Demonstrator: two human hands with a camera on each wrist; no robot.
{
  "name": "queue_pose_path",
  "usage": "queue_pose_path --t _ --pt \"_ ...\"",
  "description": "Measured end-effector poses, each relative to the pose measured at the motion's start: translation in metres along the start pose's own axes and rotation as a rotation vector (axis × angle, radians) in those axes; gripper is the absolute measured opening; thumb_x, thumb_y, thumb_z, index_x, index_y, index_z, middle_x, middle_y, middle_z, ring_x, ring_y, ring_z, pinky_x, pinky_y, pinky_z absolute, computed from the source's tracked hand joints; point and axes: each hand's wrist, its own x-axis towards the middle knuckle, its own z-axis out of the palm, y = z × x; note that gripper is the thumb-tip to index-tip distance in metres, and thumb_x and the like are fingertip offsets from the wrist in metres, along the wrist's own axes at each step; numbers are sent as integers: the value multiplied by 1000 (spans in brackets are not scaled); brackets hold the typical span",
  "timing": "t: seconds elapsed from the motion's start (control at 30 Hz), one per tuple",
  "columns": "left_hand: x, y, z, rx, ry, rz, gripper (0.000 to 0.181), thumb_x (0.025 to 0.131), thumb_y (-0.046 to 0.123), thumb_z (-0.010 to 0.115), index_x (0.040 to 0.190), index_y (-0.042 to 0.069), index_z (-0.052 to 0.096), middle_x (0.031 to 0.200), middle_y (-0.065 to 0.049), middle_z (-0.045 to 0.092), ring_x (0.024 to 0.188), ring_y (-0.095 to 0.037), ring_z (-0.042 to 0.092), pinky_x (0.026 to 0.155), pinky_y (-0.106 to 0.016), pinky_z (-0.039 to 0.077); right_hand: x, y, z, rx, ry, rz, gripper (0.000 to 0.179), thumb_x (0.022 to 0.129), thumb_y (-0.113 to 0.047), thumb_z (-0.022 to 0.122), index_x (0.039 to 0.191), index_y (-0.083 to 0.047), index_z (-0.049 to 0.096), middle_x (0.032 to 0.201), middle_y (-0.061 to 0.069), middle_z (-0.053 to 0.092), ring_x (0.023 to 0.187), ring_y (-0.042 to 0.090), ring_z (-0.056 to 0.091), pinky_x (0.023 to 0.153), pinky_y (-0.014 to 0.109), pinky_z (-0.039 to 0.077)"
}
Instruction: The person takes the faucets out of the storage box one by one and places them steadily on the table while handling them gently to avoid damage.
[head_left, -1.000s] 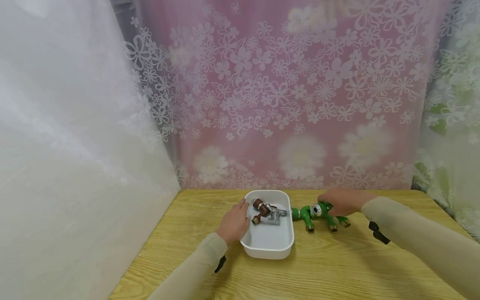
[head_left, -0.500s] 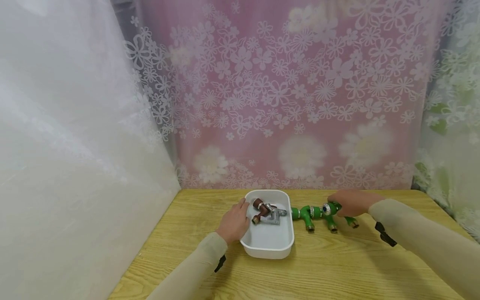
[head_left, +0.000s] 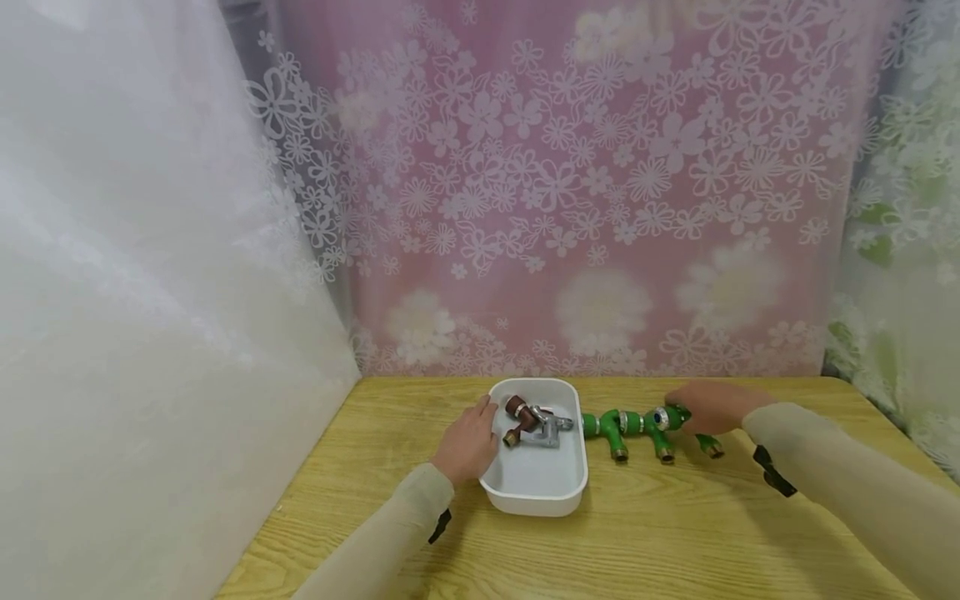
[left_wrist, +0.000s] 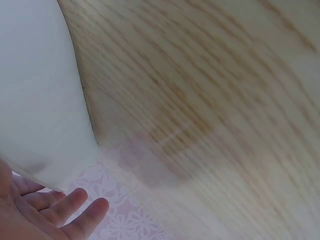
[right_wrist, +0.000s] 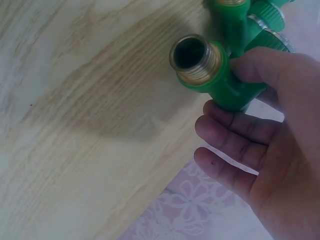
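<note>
My left hand grips the left rim of a white tub, its thumb partly hidden; in the left wrist view, several loosely bent fingers show past the rim. In the tub lie a brown Y-shaped pipe fitting and a grey metal part. Right of it, green Y-shaped pipe fittings stand in a row: one close to the tub, another beside it. My right hand holds the rightmost green fitting between thumb and fingers, its brass threaded mouth facing the wrist camera.
Everything rests on a yellow wood-grain table. A pink flowered curtain hangs behind its far edge. A white sheet closes off the left side, and a green-leaf patterned curtain the right.
My right hand has moved a little to the right with the rightmost green fitting, uncovering more of the fitting beside it. The left hand and the tub have stayed in place.
</note>
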Motion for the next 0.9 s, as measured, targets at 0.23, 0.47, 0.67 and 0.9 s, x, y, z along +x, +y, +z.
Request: queue_pose_path --t 0.23,0.47,0.67,0.9 --pt "1 0 0 5 -16 -7 51 104 21 47 151 4 43 162 -14 34 141 -31 45 110 -46 46 -4 9 5 20 22 26 50 92 -19 72 133 6 58 130 25 62 116 44 61 90 57 53" --pt "2 -2 3 1 -9 -8 51 103 21 48 151 4 43 162 -14 34 141 -32 46 110 -47 46 -1 19 10 14 22 53 45 91 -15 71 130 4 60 126 23 64 111 42 63 87 56 54" --pt "1 -3 5 -4 6 -1 51 103 21 48 150 3 44 161 -15 36 140 -33 47 108 -48 47 4 25 18 14 14 81 46 90 -14 70 131 4 60 124 22 65 109 40 64 85 56 54" --pt "2 -4 6 -3 16 0 51 103 21 47 150 3 44 161 -15 36 139 -32 48 107 -47 48 10 28 21 2 13 93 46 91 -16 70 130 5 60 122 23 65 107 41 64 84 56 54"
